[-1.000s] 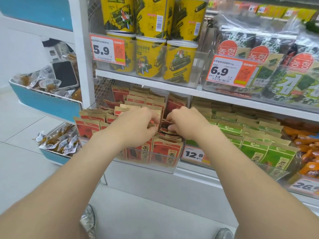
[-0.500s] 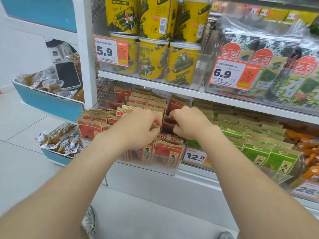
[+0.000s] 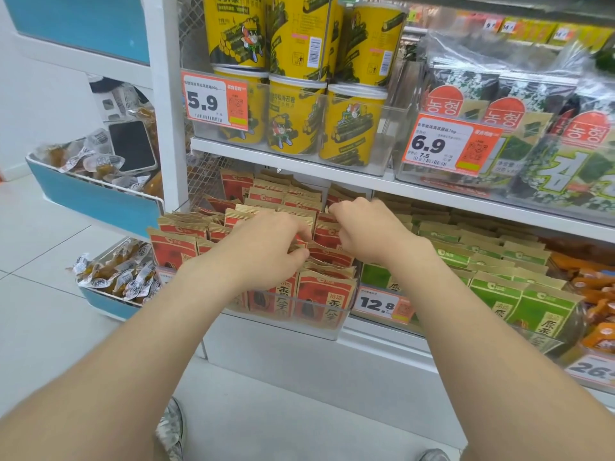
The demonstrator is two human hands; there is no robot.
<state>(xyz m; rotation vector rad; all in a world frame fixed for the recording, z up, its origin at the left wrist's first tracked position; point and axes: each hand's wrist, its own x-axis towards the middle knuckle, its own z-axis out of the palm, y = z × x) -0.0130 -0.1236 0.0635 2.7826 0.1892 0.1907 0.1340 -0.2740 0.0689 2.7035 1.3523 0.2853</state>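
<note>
Red and tan snack packets (image 3: 324,294) stand in rows inside a clear plastic bin (image 3: 299,324) on the lower shelf. My left hand (image 3: 263,251) reaches into the rows, its curled fingers pinching the tops of packets near the middle. My right hand (image 3: 369,231) is beside it, a little farther back, with fingers curled on the top edge of a red packet (image 3: 327,227). Both fingertips are partly hidden among the packets.
Green packets (image 3: 499,294) fill the bin to the right, behind a 12.8 price tag (image 3: 379,304). Yellow canisters (image 3: 296,118) and seaweed packs (image 3: 539,134) stand on the shelf above. Blue-edged baskets (image 3: 100,201) of wrapped snacks hang at left, one holding a phone (image 3: 131,146).
Both hands have shifted slightly deeper into the red packets, the right hand moving up toward the back rows. The view has tilted a little.
</note>
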